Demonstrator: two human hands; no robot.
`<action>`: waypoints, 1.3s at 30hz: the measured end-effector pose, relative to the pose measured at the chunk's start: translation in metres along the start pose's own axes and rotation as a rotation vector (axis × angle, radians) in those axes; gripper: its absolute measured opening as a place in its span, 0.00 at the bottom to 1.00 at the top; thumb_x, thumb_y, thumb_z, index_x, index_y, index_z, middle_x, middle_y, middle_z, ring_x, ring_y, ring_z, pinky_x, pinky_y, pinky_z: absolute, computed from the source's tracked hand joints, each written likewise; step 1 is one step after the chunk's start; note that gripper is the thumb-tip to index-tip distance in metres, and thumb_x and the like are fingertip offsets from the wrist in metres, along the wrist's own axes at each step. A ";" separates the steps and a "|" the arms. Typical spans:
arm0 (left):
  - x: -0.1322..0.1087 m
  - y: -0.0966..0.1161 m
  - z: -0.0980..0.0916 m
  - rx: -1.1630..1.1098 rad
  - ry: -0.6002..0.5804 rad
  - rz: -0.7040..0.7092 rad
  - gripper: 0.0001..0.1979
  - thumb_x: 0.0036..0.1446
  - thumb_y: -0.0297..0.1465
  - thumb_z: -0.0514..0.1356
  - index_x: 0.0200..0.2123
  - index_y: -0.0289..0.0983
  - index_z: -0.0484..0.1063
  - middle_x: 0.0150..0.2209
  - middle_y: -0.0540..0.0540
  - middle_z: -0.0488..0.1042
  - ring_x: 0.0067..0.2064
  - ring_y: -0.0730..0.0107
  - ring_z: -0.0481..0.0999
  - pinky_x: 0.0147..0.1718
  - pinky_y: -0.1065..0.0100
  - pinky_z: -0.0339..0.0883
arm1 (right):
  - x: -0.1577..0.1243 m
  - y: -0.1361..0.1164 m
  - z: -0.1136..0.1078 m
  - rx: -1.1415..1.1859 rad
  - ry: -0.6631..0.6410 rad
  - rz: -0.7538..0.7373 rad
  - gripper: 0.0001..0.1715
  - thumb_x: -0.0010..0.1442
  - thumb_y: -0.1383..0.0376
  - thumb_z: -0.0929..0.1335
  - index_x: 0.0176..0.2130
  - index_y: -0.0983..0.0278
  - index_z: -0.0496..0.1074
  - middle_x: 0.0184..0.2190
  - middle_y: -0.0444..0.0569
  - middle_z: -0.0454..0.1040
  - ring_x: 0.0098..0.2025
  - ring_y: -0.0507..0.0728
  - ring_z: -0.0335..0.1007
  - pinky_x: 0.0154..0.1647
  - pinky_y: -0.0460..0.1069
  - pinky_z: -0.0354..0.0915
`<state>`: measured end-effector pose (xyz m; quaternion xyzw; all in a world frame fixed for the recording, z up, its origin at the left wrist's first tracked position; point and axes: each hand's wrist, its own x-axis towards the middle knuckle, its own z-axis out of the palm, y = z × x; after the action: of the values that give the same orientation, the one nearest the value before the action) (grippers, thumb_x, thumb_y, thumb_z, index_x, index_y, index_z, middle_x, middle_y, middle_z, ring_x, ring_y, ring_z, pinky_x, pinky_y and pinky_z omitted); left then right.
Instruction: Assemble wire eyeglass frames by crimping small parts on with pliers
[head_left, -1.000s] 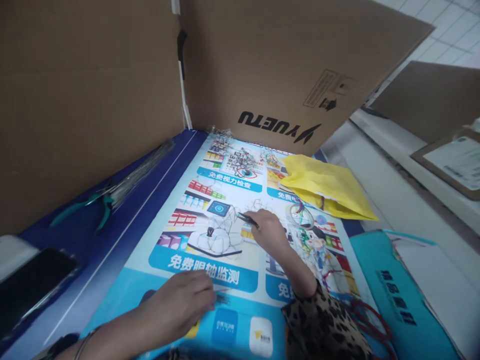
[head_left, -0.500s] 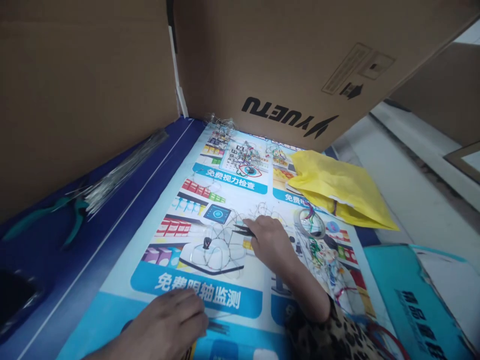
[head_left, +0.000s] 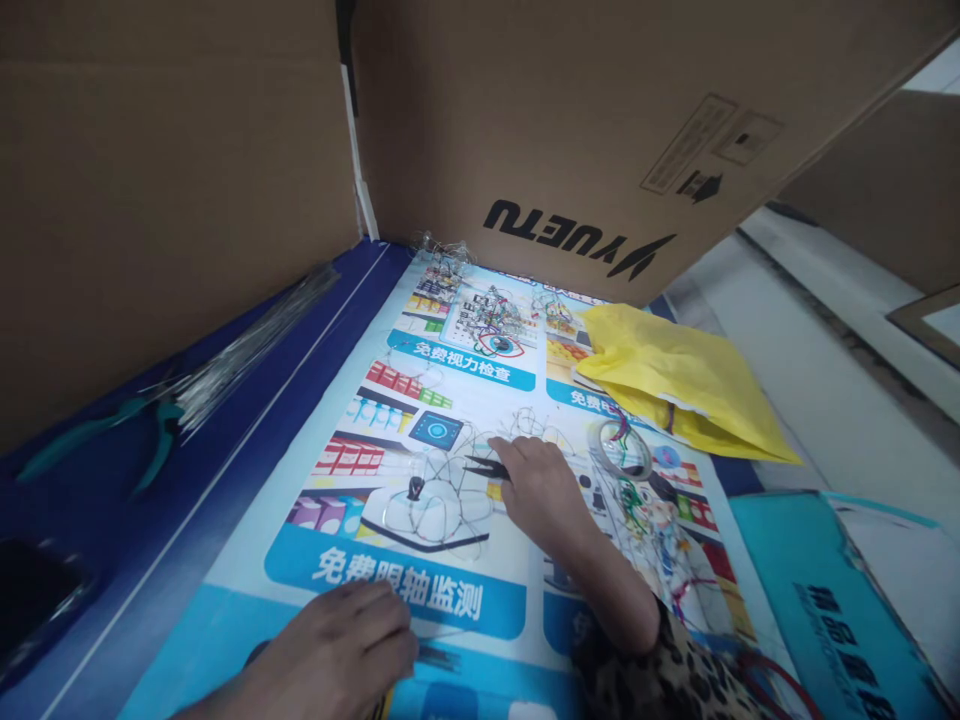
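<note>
My right hand [head_left: 544, 490] is closed round a dark tool that looks like small pliers [head_left: 486, 467]. The handles are hidden in the palm and the two pointed jaws are slightly apart. The jaws lie over a loose tangle of thin wire [head_left: 439, 510] on the printed poster [head_left: 510, 540]. At the bottom, my left hand [head_left: 341, 640] has its fingers curled inward near the poster's lower part. What it holds, if anything, is hidden. Beside its fingertips lies a small bundle of thin dark strands [head_left: 439, 657].
Cardboard panels [head_left: 480, 120] stand at the back and left. On the left lie teal-handled pliers [head_left: 161, 440] and a bundle of silvery wires [head_left: 247, 340]. A tape roll [head_left: 621, 450], a yellow bag [head_left: 675, 370] and a teal box [head_left: 795, 560] are on the right.
The view has shifted very slightly. Both hands stay in nearly the same places, and the right hand still holds the pliers over the wire tangle.
</note>
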<state>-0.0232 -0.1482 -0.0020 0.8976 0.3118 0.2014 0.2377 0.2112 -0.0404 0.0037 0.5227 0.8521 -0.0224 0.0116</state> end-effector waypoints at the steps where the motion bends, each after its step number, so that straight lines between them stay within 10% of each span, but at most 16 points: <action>1: 0.000 0.000 0.000 0.002 0.002 0.001 0.08 0.58 0.25 0.48 0.30 0.38 0.65 0.27 0.46 0.69 0.30 0.68 0.66 0.28 0.69 0.62 | 0.000 0.000 0.000 0.005 -0.001 -0.003 0.26 0.54 0.73 0.60 0.53 0.65 0.64 0.39 0.53 0.70 0.43 0.58 0.62 0.44 0.52 0.54; 39: -0.001 0.001 -0.005 0.015 -0.145 -0.026 0.07 0.57 0.22 0.49 0.32 0.37 0.65 0.31 0.48 0.68 0.33 0.67 0.65 0.34 0.66 0.60 | 0.004 0.010 0.004 0.208 -0.036 0.020 0.19 0.49 0.73 0.61 0.42 0.66 0.67 0.39 0.52 0.71 0.45 0.58 0.63 0.47 0.51 0.54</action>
<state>-0.0261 -0.1482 0.0018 0.9075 0.3068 0.1305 0.2556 0.2186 -0.0325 -0.0009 0.5292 0.8395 -0.1203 -0.0271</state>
